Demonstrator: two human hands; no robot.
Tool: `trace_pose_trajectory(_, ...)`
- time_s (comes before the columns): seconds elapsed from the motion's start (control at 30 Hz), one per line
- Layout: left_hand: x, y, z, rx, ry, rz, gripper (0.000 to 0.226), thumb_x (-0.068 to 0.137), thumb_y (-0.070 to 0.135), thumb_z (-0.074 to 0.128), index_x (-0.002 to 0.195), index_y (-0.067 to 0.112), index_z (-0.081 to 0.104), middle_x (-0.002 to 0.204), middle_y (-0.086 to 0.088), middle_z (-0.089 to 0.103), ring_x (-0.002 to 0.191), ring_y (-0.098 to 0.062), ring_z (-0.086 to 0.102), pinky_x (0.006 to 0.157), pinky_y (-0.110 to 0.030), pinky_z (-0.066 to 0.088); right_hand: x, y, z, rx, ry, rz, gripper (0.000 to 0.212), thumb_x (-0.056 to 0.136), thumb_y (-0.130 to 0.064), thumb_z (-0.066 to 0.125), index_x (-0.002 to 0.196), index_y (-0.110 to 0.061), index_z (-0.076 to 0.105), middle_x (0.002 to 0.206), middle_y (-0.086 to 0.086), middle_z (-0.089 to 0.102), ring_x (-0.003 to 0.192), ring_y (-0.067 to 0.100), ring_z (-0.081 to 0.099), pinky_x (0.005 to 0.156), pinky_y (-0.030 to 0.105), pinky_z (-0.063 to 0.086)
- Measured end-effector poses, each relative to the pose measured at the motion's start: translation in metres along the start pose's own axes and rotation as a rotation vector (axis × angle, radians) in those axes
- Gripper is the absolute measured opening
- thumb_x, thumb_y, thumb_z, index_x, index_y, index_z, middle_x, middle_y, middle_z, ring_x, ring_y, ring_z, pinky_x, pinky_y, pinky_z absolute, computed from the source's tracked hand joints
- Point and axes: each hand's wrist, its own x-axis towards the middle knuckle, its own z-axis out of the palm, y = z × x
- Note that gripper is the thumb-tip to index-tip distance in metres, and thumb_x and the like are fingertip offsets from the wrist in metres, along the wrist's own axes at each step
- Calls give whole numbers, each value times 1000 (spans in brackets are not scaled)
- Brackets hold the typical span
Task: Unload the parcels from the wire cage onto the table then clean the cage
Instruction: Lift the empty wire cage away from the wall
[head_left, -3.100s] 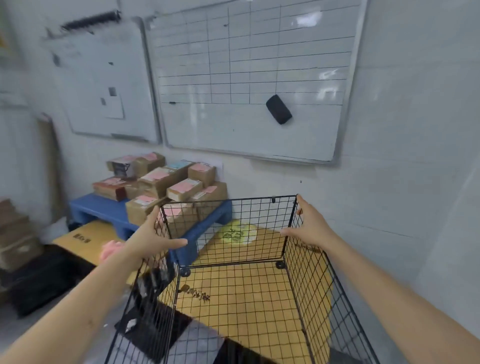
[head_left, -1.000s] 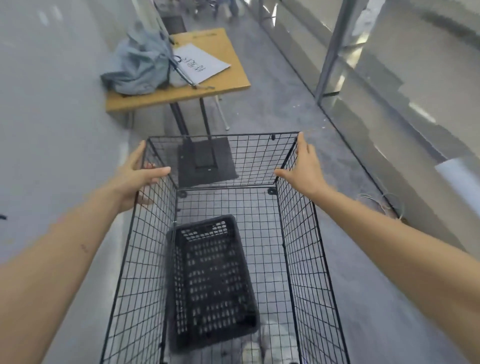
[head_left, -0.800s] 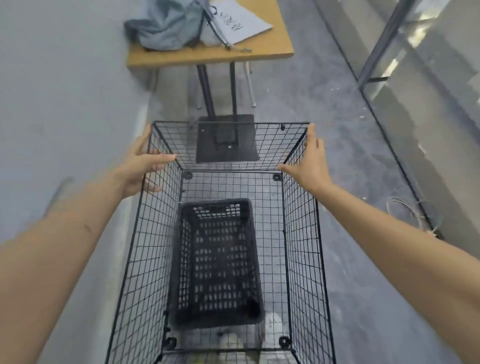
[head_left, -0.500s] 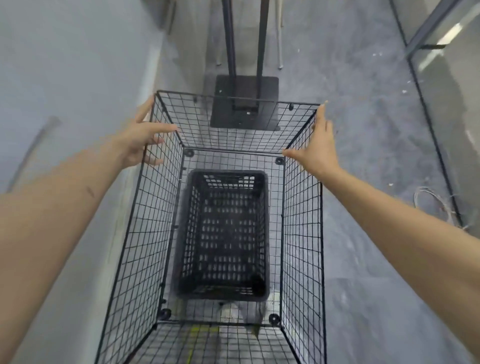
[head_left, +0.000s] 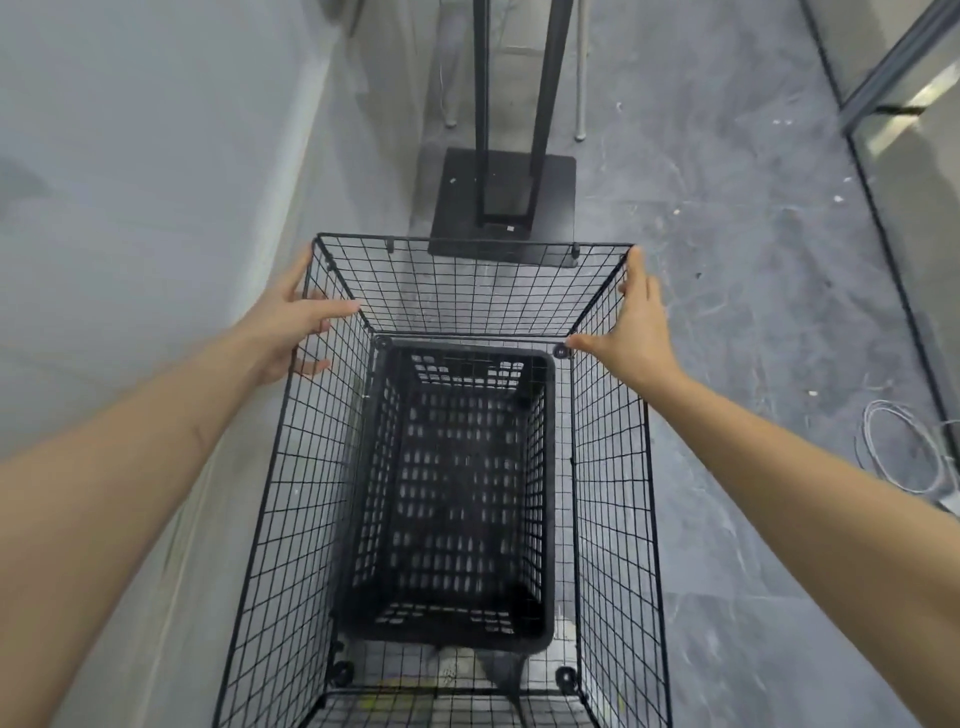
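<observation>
Holding the wire cage (head_left: 467, 291) by the top edges of its side panels: left hand (head_left: 296, 327) with thumb hooked inside the rim and fingers outside, right hand (head_left: 641, 332) clamping its panel between flat fingers and a splayed thumb. Over grey floor (head_left: 727, 312), just short of a black stand base (head_left: 504, 202), with a black perforated crate (head_left: 457, 493) showing within its outline — inside or beneath the mesh, cannot tell. Carrying no parcels, so unloading looks finished — cleaning seemingly not yet begun, no cloth or brush in view.
</observation>
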Motion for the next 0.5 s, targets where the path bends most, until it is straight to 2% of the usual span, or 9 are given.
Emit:
trace_pose_trajectory(0.2,22,-17,4,2,14,-23,92,77,19,76,140,59,22,143,-5,39,112,-22,48,84,-50,50,14,13,21,7,5,-5,121,71,-17,85,154,-20,-2,145,8,30,132,22,38,106,36,37)
trace_pose_trajectory(0.5,45,-19,10,97,18,-39,94,79,16,73,145,52,17,148,-7,33,118,-27,46,76,-45,53,23,20,32,4,-23,23,117,73,-17,83,154,-17,-1,148,8,28,134,22,36,104,31,35)
